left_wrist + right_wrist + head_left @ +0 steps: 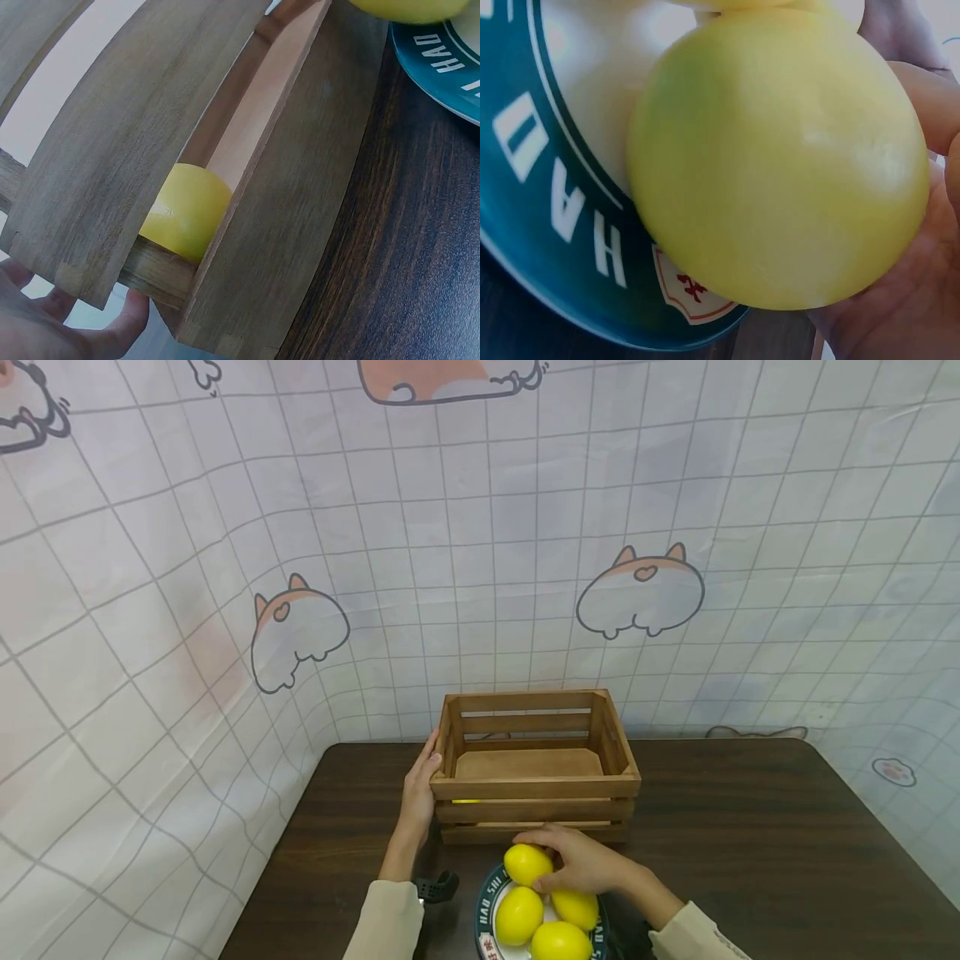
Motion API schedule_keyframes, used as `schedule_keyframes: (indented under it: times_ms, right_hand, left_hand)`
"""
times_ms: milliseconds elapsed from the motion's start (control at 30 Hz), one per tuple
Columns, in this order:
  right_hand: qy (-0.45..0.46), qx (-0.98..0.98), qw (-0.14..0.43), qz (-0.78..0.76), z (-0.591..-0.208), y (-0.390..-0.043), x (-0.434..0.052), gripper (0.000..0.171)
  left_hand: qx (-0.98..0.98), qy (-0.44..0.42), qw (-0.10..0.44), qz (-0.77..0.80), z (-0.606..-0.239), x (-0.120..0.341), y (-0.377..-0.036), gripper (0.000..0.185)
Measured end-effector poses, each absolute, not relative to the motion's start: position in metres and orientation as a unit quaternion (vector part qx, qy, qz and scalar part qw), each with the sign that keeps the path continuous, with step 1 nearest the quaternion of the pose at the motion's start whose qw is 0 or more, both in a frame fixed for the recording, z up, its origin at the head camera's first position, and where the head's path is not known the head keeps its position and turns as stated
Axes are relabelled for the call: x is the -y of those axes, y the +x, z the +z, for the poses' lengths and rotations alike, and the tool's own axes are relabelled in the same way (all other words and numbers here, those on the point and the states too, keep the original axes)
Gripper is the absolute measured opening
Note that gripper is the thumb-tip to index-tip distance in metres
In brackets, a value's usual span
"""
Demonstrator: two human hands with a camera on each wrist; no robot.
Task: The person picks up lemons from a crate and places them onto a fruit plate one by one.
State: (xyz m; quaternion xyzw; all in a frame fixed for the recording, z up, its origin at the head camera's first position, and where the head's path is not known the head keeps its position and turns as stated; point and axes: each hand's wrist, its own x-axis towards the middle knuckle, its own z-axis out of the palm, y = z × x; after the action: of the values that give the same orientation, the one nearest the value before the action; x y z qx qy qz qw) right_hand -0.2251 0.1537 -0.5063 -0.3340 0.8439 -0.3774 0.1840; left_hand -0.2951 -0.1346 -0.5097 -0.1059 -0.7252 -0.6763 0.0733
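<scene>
A slatted wooden crate (536, 787) stands on the dark table, with one yellow lemon (187, 210) inside at its near left corner. My left hand (420, 783) lies flat against the crate's left end, fingers straight; the palm and fingers (45, 326) show under the crate's corner (247, 187). In front of the crate sits a white plate with a teal rim (483, 906) holding several lemons. My right hand (558, 860) curls over the far lemon (527, 863) on it. In the right wrist view that lemon (780, 157) fills the palm above the plate (555, 210).
The dark wooden table (750, 843) reaches out to the right of the crate and plate. A white gridded cloth with cartoon prints (525, 568) hangs behind and to the left. A small black device (437, 887) sits at my left wrist.
</scene>
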Motion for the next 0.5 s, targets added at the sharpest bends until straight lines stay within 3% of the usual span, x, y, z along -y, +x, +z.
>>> schedule_keyframes:
  times_ms: [500]
  right_hand:
    - [-0.341,-0.835,0.171,-0.396,-0.5099,-0.2238,-0.1622,0.051]
  left_hand:
    - [0.726,-0.101,0.077,-0.676,-0.5078,0.1334,-0.2947,0.051]
